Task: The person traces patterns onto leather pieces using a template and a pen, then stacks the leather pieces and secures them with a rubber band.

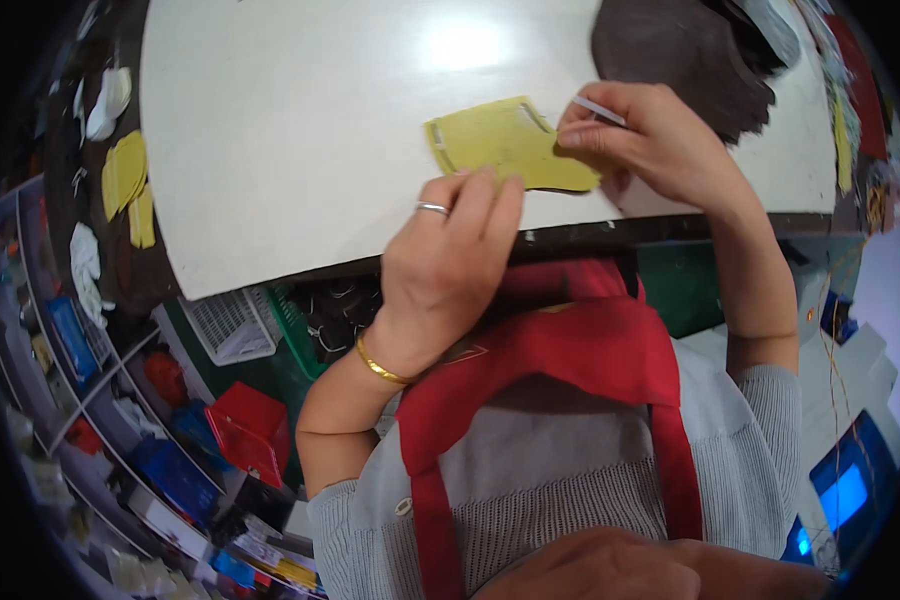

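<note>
Head view, left hand: my left hand (448,262) lies on the near edge of the yellow piece (500,143), fingers bent and close together. It presses the piece flat against the worktop (290,130), I think so that it does not slide.
Head view, right hand: my right hand (650,140) is closed narrowly on the right end of the yellow piece, and a thin white stick (600,110) is pinched between thumb and fingers. What kind of tool it is, I cannot tell.
Yellow piece: it is flat, with slots cut near its left and upper edges. It lies at the near rim of the worktop, between my two hands, close to me, where both hands reach it easily.
Worktop: white and round-edged. A dark brown sheet (670,50) lies at its far right, apart from the yellow piece.
Left of the worktop: more yellow pieces (125,175) sit in a small pile, well apart from my hands.
Below the worktop: a white basket (232,322) and a red box (250,428) stand on the floor.
Body: I wear a red apron (570,350) over a grey sweater.
</note>
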A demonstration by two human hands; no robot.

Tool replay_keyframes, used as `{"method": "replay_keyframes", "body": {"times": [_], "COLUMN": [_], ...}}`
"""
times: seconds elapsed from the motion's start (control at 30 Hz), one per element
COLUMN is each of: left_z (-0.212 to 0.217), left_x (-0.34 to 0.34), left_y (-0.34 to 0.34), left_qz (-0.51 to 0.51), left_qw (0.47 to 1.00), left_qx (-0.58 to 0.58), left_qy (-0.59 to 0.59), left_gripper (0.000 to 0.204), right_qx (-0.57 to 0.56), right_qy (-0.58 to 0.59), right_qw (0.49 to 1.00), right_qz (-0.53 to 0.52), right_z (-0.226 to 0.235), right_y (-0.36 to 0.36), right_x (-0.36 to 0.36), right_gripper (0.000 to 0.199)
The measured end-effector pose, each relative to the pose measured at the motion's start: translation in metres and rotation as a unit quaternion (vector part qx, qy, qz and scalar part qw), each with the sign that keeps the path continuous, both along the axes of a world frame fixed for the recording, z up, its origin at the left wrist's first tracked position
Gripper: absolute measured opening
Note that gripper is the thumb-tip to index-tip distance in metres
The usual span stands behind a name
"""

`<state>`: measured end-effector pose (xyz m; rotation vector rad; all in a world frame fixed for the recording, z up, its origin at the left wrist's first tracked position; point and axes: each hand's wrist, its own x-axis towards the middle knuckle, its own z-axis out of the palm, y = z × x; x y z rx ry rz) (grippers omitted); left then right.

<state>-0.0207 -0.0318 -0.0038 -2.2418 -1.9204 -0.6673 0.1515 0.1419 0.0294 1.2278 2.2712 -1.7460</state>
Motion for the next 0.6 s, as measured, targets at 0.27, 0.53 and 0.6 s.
{"method": "replay_keyframes", "body": {"times": [0.27, 0.53, 0.6], "left_z": [0.009, 0.008, 0.010], "left_x": [0.005, 0.012, 0.015], "left_y": [0.007, 0.008, 0.007], "left_qz": [-0.008, -0.040, -0.042], "left_qw": [0.995, 0.989, 0.989], "left_qx": [-0.032, -0.045, -0.060], "left_qy": [0.093, 0.137, 0.129], "left_gripper": [0.039, 0.054, 0.052], "right_qx": [0.203, 0.339, 0.341], "right_qy": [0.005, -0.009, 0.046], "right_qw": [0.978, 0.941, 0.939], "right_qz": [-0.042, 0.005, -0.030], "right_z": [-0.004, -0.009, -0.010], "right_y": [-0.004, -0.018, -0.007], "right_x": [0.042, 0.049, 0.053], "right_gripper": [0.018, 0.025, 0.024]}}
